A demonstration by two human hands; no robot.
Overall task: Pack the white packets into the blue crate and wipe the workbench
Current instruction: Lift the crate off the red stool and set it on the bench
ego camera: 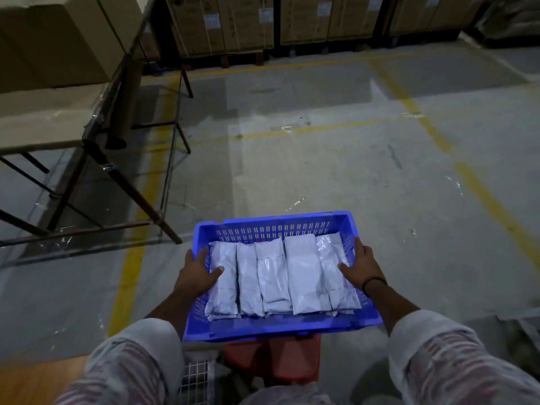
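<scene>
Sleeves (131, 369) nearest. Our left hand (201, 273) and right hand (361, 266) each hug one side of blue crate (274, 221), thumbs inside, so it won't tip. White packets (304, 273) lie flat inside.

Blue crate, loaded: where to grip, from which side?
Take the crate by its left and right walls at the rim, coming from both sides, as the left hand and right hand hold it. It is wide and the packets lie loose, so that should keep it level.
</scene>
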